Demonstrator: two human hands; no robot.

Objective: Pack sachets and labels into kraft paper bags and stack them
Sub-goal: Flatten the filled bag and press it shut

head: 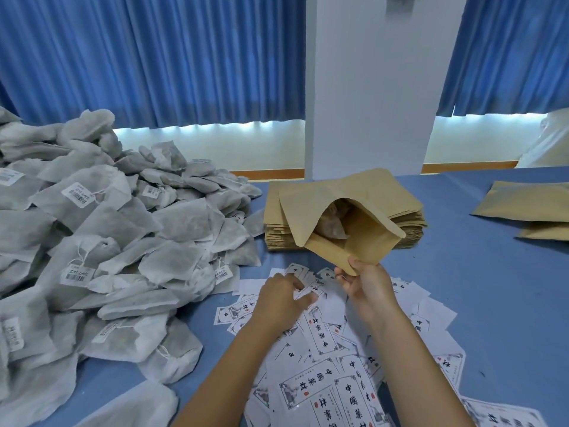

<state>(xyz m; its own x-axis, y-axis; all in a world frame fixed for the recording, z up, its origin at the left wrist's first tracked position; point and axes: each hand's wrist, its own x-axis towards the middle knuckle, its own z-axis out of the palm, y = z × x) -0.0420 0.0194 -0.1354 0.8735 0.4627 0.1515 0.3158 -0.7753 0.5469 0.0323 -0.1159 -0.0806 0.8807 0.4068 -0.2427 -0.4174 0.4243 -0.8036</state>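
My right hand (368, 288) pinches the lower corner of an open kraft paper bag (357, 238), held up with its mouth toward me. A grey sachet (331, 224) sits inside it. My left hand (281, 298) rests on the scattered white labels (320, 331) with black characters, fingers curled on one label (309, 289) near the bag's corner. A big heap of grey sachets (117, 241) with barcode tags fills the left of the blue table (492, 288).
A stack of flat kraft bags (277, 223) lies behind the held bag. Two filled kraft bags (529, 204) lie at the far right. A white pillar (369, 87) and blue curtains stand behind the table. A white-clothed person (551, 140) is at the right edge.
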